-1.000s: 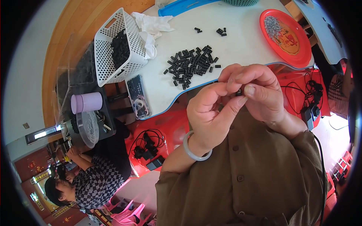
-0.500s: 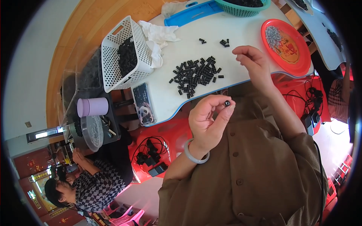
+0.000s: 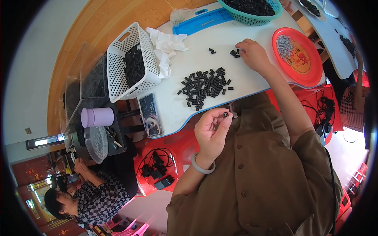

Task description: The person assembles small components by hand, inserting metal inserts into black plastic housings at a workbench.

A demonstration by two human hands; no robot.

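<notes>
My left hand (image 3: pixel 212 129), with a pale bangle at its wrist, pinches a small black cylindrical piece (image 3: pixel 225 114) whose round end shows a hole. My right hand (image 3: pixel 253 55) reaches over the table. Its fingertips close on one black piece in a small cluster (image 3: pixel 234 54) of the same kind. Between the hands lies a loose pile of black cylindrical pieces (image 3: pixel 204 87). Two more pieces (image 3: pixel 212 51) lie apart, left of the small cluster. At the right, a red round tray (image 3: pixel 311 74) holds a heap of small silvery metal parts (image 3: pixel 284 45).
A white perforated basket (image 3: pixel 118 74) of black pieces stands left, beside crumpled white cloth (image 3: pixel 167 41) and a phone (image 3: pixel 150 114). Farther back are a blue tray (image 3: pixel 197 25) and a green basket (image 3: pixel 252 19). A person (image 3: pixel 98 188) sits at the lower left; red stools (image 3: pixel 161 161) flank me.
My right hand has gone from hovering in the air to the small cluster, its fingers closing there. My left hand has shifted slightly left and down, still pinching its piece.
</notes>
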